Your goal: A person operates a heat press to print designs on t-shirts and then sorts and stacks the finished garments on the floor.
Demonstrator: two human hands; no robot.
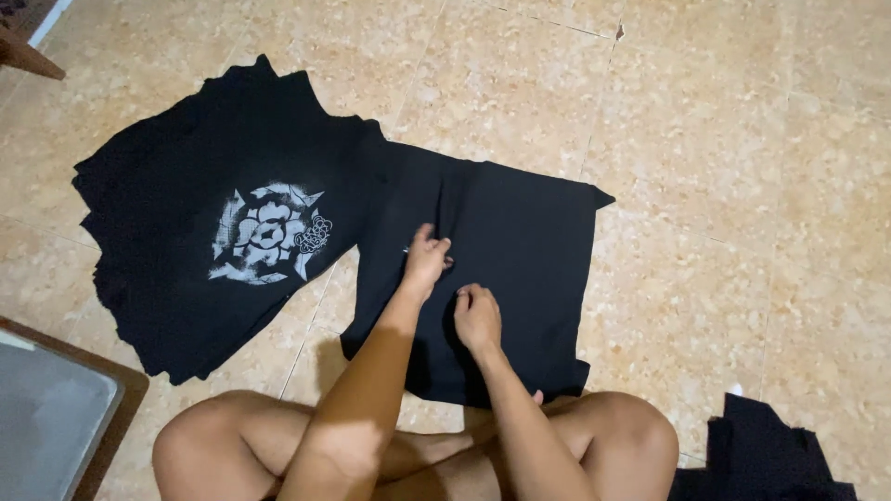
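Two hands worked on one plain black cloth panel (520, 269) on the tiled floor (742, 186). Left hand (425, 260) pinched a small metal tool, right hand (478, 315) curled, pinching fabric. One printed black stack (186, 232) overlapped the panel's left edge; one black scrap (761, 455) lay lower right of it.
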